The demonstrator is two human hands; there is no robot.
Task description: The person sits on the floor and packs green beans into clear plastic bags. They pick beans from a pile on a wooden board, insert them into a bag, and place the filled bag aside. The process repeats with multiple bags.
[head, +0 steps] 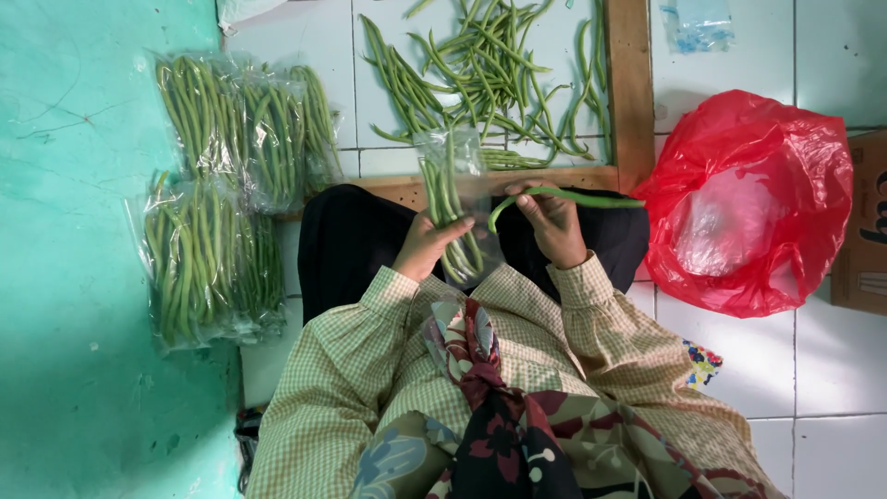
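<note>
My left hand (427, 245) grips a clear plastic bag (450, 199) partly filled with long green beans, held upright over my lap. My right hand (554, 222) pinches a single long green bean (564, 196) that curves down toward the bag's side and sticks out to the right. A loose pile of green beans (480, 69) lies on the white tiled floor just beyond my hands, behind a wooden board edge (554, 177).
Several filled bags of beans (231, 185) lie stacked at the left by a turquoise wall (65, 277). A red plastic bag (748, 203) sits at the right next to a cardboard box (864, 222). A small clear bag (698, 23) lies at the top right.
</note>
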